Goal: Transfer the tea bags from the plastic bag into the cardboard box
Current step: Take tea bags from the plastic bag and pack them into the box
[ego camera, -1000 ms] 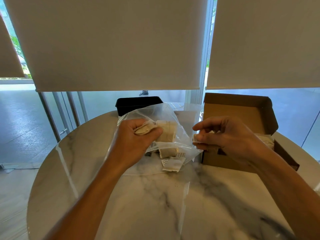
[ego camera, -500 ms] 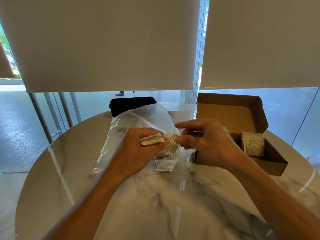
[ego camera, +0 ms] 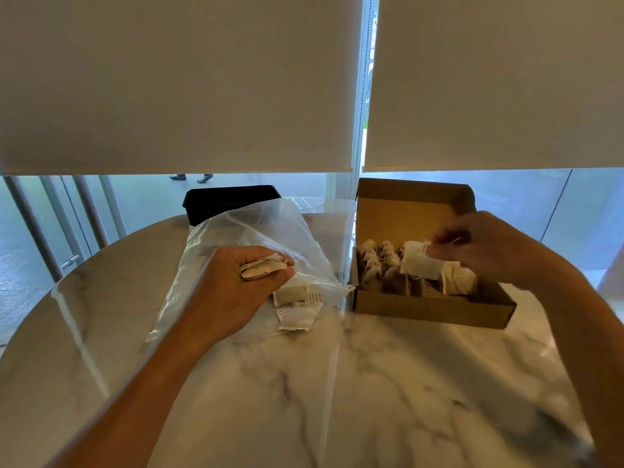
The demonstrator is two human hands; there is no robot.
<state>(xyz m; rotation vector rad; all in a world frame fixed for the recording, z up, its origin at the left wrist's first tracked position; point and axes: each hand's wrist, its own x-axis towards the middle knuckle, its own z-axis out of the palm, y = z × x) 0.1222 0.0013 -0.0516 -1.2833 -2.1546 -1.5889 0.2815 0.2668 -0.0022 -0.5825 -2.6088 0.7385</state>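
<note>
A clear plastic bag lies on the marble table, left of an open cardboard box. My left hand rests on the bag and grips a few tea bags in its fist. Two more tea bags lie inside the bag near its mouth. My right hand is over the box and pinches a white tea bag by its top. Several tea bags stand in rows inside the box, and another lies at its right.
The round marble table has a black bin at its far edge behind the bag. The box lid stands upright at the back. Roller blinds and glass windows lie beyond the table.
My right hand took a tea bag from my left hand's bundle and carried it right, over the open box. My left hand stayed on the bag, still gripping tea bags.
</note>
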